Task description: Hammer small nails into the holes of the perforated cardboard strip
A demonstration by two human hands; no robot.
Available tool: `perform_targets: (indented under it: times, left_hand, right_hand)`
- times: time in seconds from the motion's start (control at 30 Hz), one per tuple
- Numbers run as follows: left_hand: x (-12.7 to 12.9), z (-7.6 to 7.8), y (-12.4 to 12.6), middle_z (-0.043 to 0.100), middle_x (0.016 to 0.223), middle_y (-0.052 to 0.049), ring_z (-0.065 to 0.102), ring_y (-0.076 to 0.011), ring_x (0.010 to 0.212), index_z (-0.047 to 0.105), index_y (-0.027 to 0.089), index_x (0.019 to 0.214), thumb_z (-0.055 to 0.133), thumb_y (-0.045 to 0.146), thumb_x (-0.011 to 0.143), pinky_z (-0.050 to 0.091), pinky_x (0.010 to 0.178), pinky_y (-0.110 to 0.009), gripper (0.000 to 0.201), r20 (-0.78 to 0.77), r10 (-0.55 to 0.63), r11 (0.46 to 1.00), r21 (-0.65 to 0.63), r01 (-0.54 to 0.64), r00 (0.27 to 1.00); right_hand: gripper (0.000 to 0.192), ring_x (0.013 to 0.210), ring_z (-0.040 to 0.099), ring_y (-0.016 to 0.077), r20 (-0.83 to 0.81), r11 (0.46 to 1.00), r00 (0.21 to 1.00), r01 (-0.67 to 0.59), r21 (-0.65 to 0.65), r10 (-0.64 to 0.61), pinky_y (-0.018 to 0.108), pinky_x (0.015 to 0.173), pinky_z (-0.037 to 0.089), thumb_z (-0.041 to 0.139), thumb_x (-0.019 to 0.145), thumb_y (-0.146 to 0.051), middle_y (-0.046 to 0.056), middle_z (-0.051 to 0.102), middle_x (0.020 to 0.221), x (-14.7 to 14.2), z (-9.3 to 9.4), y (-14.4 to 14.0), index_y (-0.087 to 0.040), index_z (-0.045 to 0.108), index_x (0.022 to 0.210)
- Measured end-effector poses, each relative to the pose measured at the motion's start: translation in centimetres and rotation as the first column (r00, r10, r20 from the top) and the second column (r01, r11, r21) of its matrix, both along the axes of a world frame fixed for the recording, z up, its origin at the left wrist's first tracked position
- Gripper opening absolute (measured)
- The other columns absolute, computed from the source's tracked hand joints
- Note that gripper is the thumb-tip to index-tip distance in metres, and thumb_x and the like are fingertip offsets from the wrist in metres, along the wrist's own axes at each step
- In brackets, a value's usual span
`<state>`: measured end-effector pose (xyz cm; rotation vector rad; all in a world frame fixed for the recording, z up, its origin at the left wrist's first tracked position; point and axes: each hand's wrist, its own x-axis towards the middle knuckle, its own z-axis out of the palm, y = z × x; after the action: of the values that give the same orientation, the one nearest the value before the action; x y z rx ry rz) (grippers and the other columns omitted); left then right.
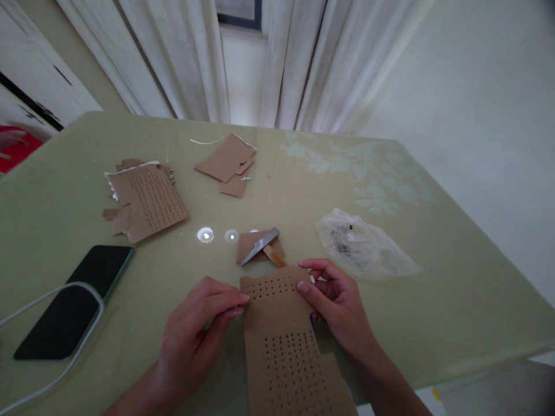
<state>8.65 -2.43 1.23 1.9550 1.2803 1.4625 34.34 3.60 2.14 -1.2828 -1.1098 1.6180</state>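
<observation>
A sheet of brown cardboard (280, 316) with rows of punched holes is in front of me. My right hand (333, 297) grips its upper right edge, thumb on top and fingers behind. A bit of blue (313, 325) and a white tip (312, 279) show by those fingers; what they belong to is hidden. At the sheet's upper left edge, my left hand (202, 320) is closed in a pinch. Something tiny and dark sits between its fingertips, too small to name. Just beyond the sheet, a hammer (261, 246) rests on a small cardboard piece (247, 241), its wooden handle partly covered.
A clear plastic bag (364, 242) with small dark items lies to the right. Perforated cardboard pieces (151, 199) are stacked at the left, with more cardboard scraps (228, 159) farther back. A phone (78, 303) lies at left, a white cable (97, 297) crossing it.
</observation>
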Motion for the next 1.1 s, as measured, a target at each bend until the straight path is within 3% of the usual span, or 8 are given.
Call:
perform_targets:
  times: [0.47, 0.67, 0.73, 0.83, 0.93, 1.1]
  left_hand:
    - [-0.2, 0.4, 0.1, 0.077, 0.101, -0.004, 0.071, -0.0122, 0.094, 0.073, 0.019, 0.118, 0.059, 0.015, 0.112, 0.061, 0.08, -0.021, 0.016, -0.096, -0.054, 0.998, 0.005, 0.055, 0.994]
    - [0.0, 0.9, 0.2, 0.078, 0.101, -0.003, 0.071, -0.0114, 0.091, 0.075, 0.019, 0.114, 0.06, 0.013, 0.111, 0.06, 0.077, -0.021, 0.016, -0.144, -0.045, 0.998, 0.045, 0.052, 0.989]
    - [0.1, 0.9, 0.1, 0.077, 0.102, -0.003, 0.07, -0.0117, 0.093, 0.075, 0.018, 0.116, 0.061, 0.011, 0.11, 0.06, 0.078, -0.021, 0.017, -0.144, -0.041, 0.998, 0.043, 0.048, 0.989]
    - [0.2, 0.7, 0.0, 0.077, 0.104, -0.003, 0.07, -0.0117, 0.094, 0.075, 0.018, 0.117, 0.061, 0.009, 0.109, 0.059, 0.079, -0.021, 0.018, -0.155, -0.041, 0.998, 0.04, 0.048, 0.987]
    - [0.3, 0.6, 0.0, 0.077, 0.104, -0.003, 0.07, -0.0119, 0.094, 0.076, 0.019, 0.116, 0.062, 0.008, 0.108, 0.059, 0.08, -0.022, 0.019, -0.16, -0.034, 0.998, 0.047, 0.042, 0.986]
    - [0.5, 0.6, 0.2, 0.077, 0.098, -0.003, 0.071, -0.0114, 0.089, 0.075, 0.018, 0.116, 0.062, 0.003, 0.105, 0.06, 0.078, -0.02, 0.023, -0.145, 0.001, 0.999, 0.053, 0.007, 0.989]
  right_hand:
    - [0.036, 0.061, 0.055, 0.007, 0.05, 0.999, 0.999, -0.013, 0.04, 0.011, 0.015, 0.047, 0.044, 0.094, 0.085, -0.046, -0.004, 0.055, 0.088, 0.1, -0.2, -0.2, -0.027, 0.08, 0.112]
    - [0.035, 0.065, 0.062, 0.0143, 0.232, 0.977, 0.971, 0.013, 0.212, -0.063, 0.025, 0.056, 0.05, 0.062, 0.109, -0.054, -0.001, 0.065, 0.082, 1.3, -0.2, 0.6, -0.024, 0.076, 0.121]
    - [0.028, 0.073, 0.066, 0.0179, 0.386, 0.965, 0.921, -0.059, 0.257, -0.046, 0.029, 0.064, 0.053, 0.062, 0.108, -0.046, 0.002, 0.071, 0.088, 1.9, -0.3, 1.0, -0.024, 0.077, 0.117]
    - [0.02, 0.083, 0.069, 0.0215, 0.575, 0.924, 0.814, -0.275, 0.264, 0.078, 0.034, 0.072, 0.054, 0.069, 0.097, -0.028, 0.006, 0.077, 0.1, 2.2, -0.7, 1.5, -0.023, 0.077, 0.115]
    - [0.03, 0.093, 0.07, 0.0245, 0.665, 0.855, 0.731, -0.436, 0.281, 0.154, 0.038, 0.084, 0.055, 0.068, 0.086, -0.012, 0.008, 0.077, 0.109, 1.9, -1.2, 1.6, -0.022, 0.075, 0.114]
    - [0.04, 0.106, 0.071, 0.0289, 0.767, 0.788, 0.614, -0.56, 0.258, 0.185, 0.042, 0.093, 0.055, 0.064, 0.085, -0.006, 0.013, 0.076, 0.117, 1.4, -1.2, 1.4, -0.019, 0.072, 0.122]
